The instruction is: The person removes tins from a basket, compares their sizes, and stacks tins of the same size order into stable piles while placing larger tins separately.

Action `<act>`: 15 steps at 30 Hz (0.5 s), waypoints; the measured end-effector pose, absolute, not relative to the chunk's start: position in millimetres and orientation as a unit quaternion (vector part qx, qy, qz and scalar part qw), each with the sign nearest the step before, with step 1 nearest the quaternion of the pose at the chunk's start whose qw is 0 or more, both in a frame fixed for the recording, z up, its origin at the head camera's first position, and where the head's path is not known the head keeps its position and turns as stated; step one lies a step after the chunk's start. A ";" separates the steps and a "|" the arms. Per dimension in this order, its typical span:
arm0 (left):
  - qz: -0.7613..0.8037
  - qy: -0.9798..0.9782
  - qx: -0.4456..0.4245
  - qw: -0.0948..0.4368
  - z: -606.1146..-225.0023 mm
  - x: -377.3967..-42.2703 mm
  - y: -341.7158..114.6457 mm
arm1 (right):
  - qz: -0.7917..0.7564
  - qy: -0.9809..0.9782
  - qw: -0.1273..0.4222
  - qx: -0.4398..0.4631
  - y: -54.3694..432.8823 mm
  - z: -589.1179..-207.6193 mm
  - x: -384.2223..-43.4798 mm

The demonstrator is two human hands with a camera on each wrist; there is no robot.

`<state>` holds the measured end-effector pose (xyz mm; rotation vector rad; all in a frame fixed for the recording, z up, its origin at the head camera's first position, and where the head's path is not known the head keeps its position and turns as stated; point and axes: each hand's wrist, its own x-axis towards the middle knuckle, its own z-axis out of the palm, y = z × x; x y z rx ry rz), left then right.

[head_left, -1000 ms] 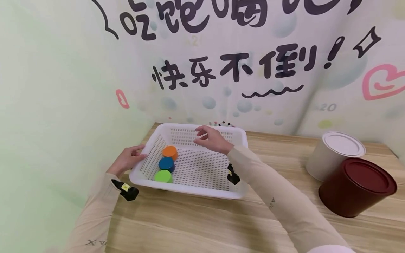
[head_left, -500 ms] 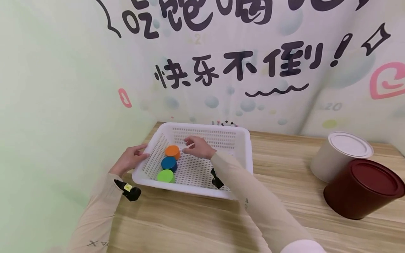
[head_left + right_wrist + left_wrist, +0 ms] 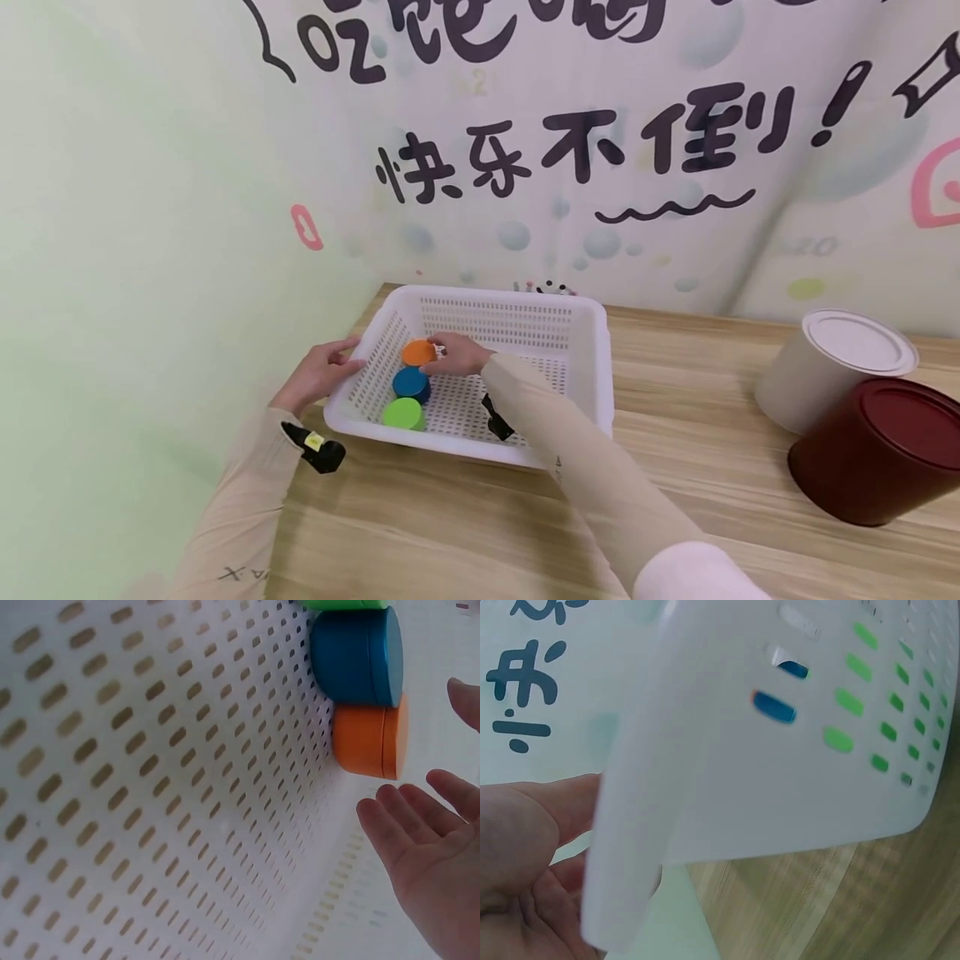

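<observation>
A white perforated plastic basket (image 3: 442, 443) sits on the table. Along its left side inside stand three round lidded containers: orange (image 3: 417, 352) at the back, blue (image 3: 411, 382) in the middle, green (image 3: 403, 414) in front. My left hand (image 3: 318, 373) grips the basket's left rim; the left wrist view has the thumb and fingers on either side of that rim (image 3: 634, 780). Inside the basket, my right hand (image 3: 459, 356) is right beside the orange container. In the right wrist view its fingers (image 3: 394, 825) are extended near the orange lid, thumb apart, with nothing between them.
To the right on the wooden table (image 3: 420, 533) stand a white can (image 3: 855, 346) and, in front of it, a dark red can (image 3: 900, 450). Behind the basket hangs a backdrop (image 3: 517, 242) with large black lettering.
My right hand has moved left and lower into the basket, up to the orange container. My left hand keeps its grip on the rim. The head view has shifted slightly.
</observation>
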<state>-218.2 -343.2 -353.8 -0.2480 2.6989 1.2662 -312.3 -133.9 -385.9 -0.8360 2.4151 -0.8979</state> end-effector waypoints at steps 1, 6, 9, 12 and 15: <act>0.423 0.899 -0.082 0.075 -354.2 -218.2 -343.4 | -0.319 0.873 0.212 -0.302 -135.4 -386.6 -312.9; 0.425 0.898 -0.084 0.079 -355.8 -218.6 -344.8 | -0.320 0.867 0.223 -0.309 -141.6 -391.8 -313.9; 0.423 0.899 -0.079 0.078 -355.5 -220.1 -345.2 | -0.325 0.864 0.218 -0.317 -143.9 -396.1 -315.0; 0.423 0.900 -0.072 0.078 -354.8 -222.1 -345.4 | -0.330 0.868 0.194 -0.316 -145.3 -398.9 -317.0; 0.424 0.899 -0.078 0.078 -354.6 -222.6 -346.6 | -0.335 0.873 0.165 -0.313 -147.1 -399.5 -318.8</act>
